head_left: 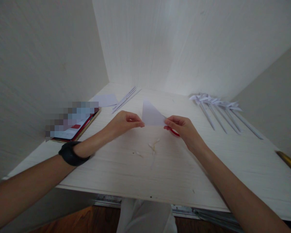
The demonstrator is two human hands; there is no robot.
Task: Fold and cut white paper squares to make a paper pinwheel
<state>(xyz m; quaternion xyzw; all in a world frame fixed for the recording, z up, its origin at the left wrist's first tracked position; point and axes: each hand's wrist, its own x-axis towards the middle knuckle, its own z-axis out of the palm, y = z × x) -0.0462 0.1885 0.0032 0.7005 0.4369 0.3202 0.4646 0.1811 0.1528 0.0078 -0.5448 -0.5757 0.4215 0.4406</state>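
Note:
A white paper triangle (151, 115) is stretched between my hands above the table, its tall corner pointing away from me. My left hand (129, 120) pinches the lower left corner between thumb and fingers. At the lower right corner, my right hand (180, 124) has its fingers closed on the paper. A red loop, apparently a scissors handle (175, 132), shows beneath the right hand, and a thin dark tip peeks out by its fingers. Whether that hand holds it or it lies on the table, I cannot tell. Small pale scraps of string (154, 146) lie nearer to me.
White paper pinwheels on sticks (214, 101) lie in a row at the right. Several thin paper sticks (126, 99) and a paper sheet (106, 100) lie at the back left. A partly blurred stack (72, 132) sits by the left wall. A gold-coloured object (289, 162) lies at the right edge.

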